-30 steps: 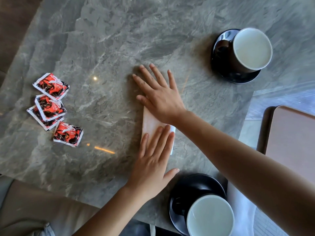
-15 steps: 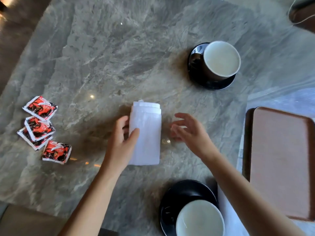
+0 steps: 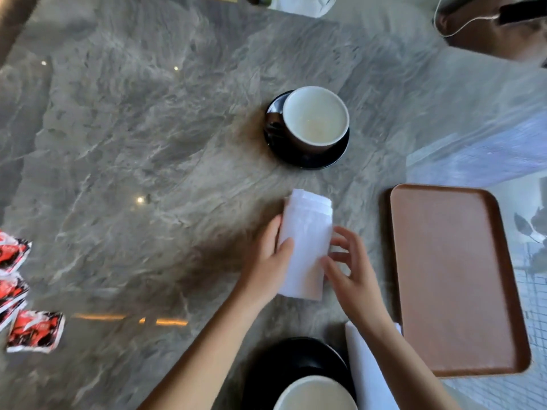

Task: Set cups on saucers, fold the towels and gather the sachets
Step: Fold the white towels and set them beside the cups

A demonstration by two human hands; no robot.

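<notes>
A folded white towel (image 3: 306,229) lies on the grey marble table (image 3: 148,143). My left hand (image 3: 268,261) grips its left edge, thumb on top. From the right, my right hand (image 3: 349,270) has its fingers on the towel's other edge. A dark cup (image 3: 315,119) with a white inside stands on a black saucer (image 3: 310,159) further back. A second cup (image 3: 315,393) on its black saucer (image 3: 284,359) sits at the bottom edge. Another white towel (image 3: 365,377) lies under my right forearm. Red sachets (image 3: 32,331) are grouped at the far left.
A brown tray (image 3: 450,276) lies to the right of the towel, with nothing on it. A dark object with a white cable (image 3: 461,28) sits at the top right corner. The table edge runs along the right, behind the tray.
Both hands lifted off the pressed towel, then closed on its two sides. The view swung right, so the sachets slid to the left edge and the whole tray came into sight.
</notes>
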